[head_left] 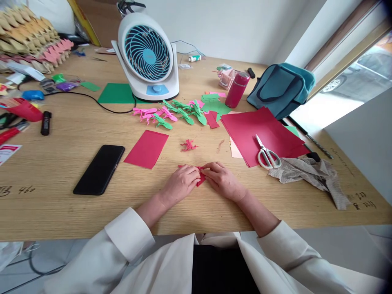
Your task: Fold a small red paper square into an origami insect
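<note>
The left hand (183,179), fingers together, presses the red paper (201,180) to the table (61,216), seemingly to steady it, while the right hand (223,179) pinches its edge. The scissors (268,158) lie on red sheets (260,126), handles nearer the person, handily so. Beyond, a pink container (227,79) stands beside a flask (236,92); their contents I can't make out.

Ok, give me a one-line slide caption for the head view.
Left hand and right hand hold red paper, a small red folded figure beyond.
</note>
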`<state>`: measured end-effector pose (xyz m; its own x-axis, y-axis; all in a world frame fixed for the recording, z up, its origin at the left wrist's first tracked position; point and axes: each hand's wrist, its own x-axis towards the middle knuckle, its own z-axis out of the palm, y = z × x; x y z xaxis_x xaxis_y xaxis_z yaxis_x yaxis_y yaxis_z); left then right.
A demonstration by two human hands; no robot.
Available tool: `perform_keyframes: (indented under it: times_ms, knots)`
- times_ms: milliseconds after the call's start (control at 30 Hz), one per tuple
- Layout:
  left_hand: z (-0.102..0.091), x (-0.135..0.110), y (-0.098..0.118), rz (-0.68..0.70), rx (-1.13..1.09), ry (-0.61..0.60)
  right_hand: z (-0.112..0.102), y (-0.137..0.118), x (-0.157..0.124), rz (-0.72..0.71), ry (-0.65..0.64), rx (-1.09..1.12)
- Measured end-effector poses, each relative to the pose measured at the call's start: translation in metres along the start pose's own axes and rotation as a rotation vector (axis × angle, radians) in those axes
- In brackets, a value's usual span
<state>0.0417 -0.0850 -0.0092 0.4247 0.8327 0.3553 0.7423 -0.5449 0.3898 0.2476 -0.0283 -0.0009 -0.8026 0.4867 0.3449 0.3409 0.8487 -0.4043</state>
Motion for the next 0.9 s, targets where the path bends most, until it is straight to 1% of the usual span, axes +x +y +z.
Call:
perform_keyframes:
  times_ms: [133,300,467,667,900]
  knots:
    - [0.002,0.001,0.002,-0.005,0.021,0.026,-0.001,-0.001,0.001,-0.001,-0.015,-0.016]
    - [0.002,0.001,0.007,0.006,0.065,0.016,-0.003,-0.002,0.002,0.0,-0.03,-0.024]
    - [0.003,0.0,0.01,-0.002,0.089,0.031,-0.003,-0.002,0.001,-0.006,-0.035,-0.037]
    - [0.004,-0.001,0.011,-0.013,0.09,0.033,-0.004,-0.001,-0.005,-0.015,-0.019,-0.024]
    - [0.005,-0.002,0.012,0.009,0.154,0.034,-0.003,0.004,-0.014,-0.049,-0.022,-0.039]
